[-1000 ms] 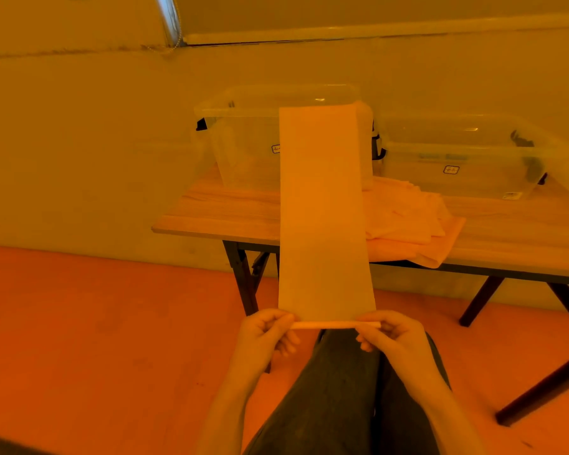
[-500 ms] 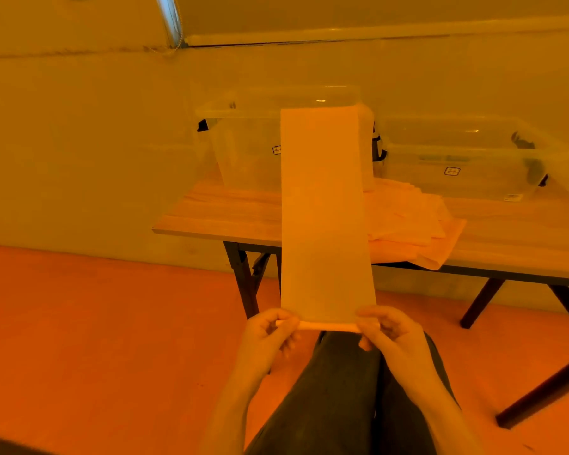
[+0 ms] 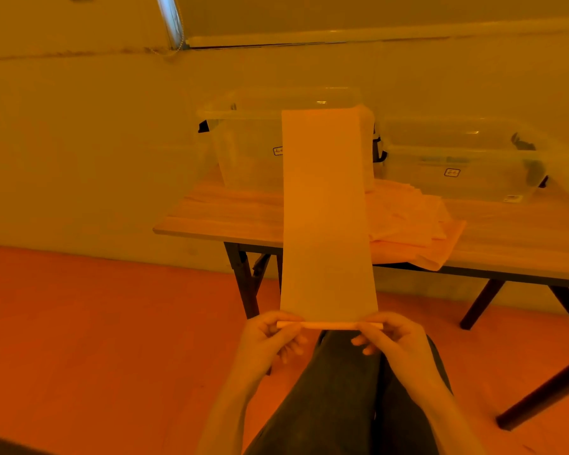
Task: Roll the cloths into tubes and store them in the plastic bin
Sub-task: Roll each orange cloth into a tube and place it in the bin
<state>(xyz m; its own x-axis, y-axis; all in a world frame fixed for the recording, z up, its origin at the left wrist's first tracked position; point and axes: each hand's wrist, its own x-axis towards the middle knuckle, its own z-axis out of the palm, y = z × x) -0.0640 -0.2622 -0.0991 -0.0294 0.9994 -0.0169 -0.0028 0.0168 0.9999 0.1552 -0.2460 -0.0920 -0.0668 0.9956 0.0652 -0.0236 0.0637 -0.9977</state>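
Left hand [image 3: 266,339] and right hand [image 3: 395,339] each pinched one cloth [image 3: 326,218]; two bins [image 3: 243,142] at 12 o'clock.

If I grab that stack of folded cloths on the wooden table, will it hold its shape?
Probably not. The stack of folded cloths looks thin and soft, and its bottom layer droops over the wooden table edge, so it would likely sag. The uneven layers may slide apart.
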